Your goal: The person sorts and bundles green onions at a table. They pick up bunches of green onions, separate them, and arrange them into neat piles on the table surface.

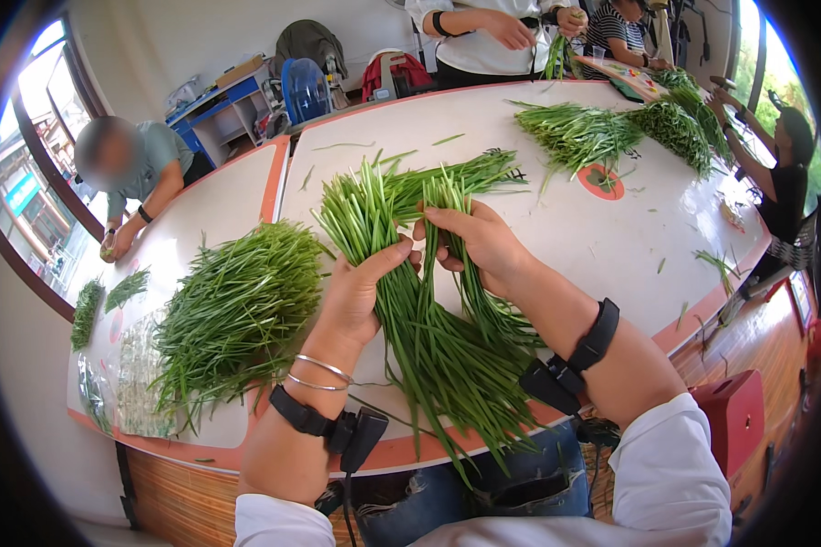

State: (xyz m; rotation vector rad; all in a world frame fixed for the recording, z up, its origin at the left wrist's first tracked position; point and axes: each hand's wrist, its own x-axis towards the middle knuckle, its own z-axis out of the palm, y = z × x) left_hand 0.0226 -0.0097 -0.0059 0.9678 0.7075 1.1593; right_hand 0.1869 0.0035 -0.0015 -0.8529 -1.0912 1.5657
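My left hand (366, 287) is closed around a thick bunch of green Chinese chives (421, 328), its pale cut ends up and its leaves trailing down over the table's near edge. Close beside it on the right, my right hand (475, 239) grips a smaller bunch of chives (450, 198), also with pale ends up and leaves hanging down. The two bunches touch below the hands. Behind them, more chives (465, 171) lie across the tabletop. A large heap of chives (246, 308) rests on the table to the left of my left hand.
The white table (356, 130) has an orange border. Further chive piles (575, 130) lie at the back right. Clear plastic packaging (137, 383) lies at the left. People work around the table: one at the left, one opposite, others at the right. A red stool (732, 417) stands on the floor.
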